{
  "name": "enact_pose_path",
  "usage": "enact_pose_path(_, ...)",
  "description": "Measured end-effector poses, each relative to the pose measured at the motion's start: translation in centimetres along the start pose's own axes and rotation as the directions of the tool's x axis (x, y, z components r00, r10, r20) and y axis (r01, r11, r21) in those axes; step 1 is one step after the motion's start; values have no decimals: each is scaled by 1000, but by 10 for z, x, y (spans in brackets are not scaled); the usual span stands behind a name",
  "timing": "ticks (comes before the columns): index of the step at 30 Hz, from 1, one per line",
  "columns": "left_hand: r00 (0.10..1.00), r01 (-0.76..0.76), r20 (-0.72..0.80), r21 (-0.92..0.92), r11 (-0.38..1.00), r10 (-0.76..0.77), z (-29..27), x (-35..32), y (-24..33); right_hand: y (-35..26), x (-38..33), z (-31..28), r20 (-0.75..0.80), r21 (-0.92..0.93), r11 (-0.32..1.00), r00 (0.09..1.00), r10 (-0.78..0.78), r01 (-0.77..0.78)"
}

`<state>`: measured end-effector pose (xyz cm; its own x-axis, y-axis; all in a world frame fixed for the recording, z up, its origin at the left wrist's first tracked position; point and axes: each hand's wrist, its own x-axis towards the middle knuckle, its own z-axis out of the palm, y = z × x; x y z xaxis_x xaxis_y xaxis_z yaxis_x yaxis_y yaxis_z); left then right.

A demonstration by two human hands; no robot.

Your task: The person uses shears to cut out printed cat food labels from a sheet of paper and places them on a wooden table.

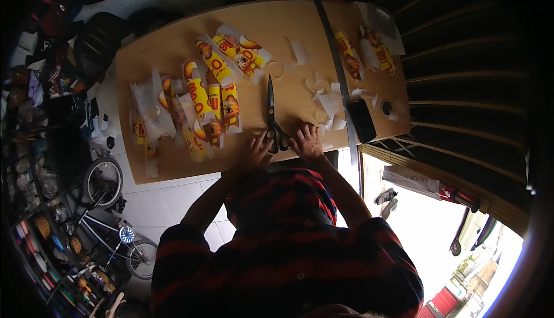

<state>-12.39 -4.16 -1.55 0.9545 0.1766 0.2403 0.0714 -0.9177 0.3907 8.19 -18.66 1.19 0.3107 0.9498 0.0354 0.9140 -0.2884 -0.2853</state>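
Black scissors (272, 116) lie closed on the wooden table (167, 58), blades pointing away from me. My left hand (255, 152) rests flat with fingers spread just left of the scissor handles. My right hand (308, 141) lies flat with fingers apart just right of the handles, by the near table edge. Neither hand holds anything. Yellow and orange printed sticker sheets (213, 90) are spread over the left half of the table.
White paper scraps (330, 106) lie right of the scissors. A long dark metal ruler (337, 70) crosses the table beside a black phone (363, 120). More printed sheets (369, 53) sit at the far right. A bicycle (109, 214) stands on the floor at left.
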Motion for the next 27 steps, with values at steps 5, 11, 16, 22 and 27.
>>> enact_pose_path(5,995,26,99,85,996,-34,-3,-1,2,10,-9,19,31,33,999,999,-13,12)
enact_pose_path(11,973,80,214,36,996,-85,-7,-4,3,10,-3,7,4,89,995,999,-40,39)
enact_pose_path(16,978,54,198,23,998,-58,-5,-3,1,14,-3,4,-145,176,983,989,-21,47)
enact_pose_path(22,994,77,81,-13,997,-75,-14,9,7,15,-9,7,-231,282,958,973,19,49)
enact_pose_path(27,964,78,-207,-381,921,-168,-50,40,5,25,-10,13,-328,477,872,943,63,107)
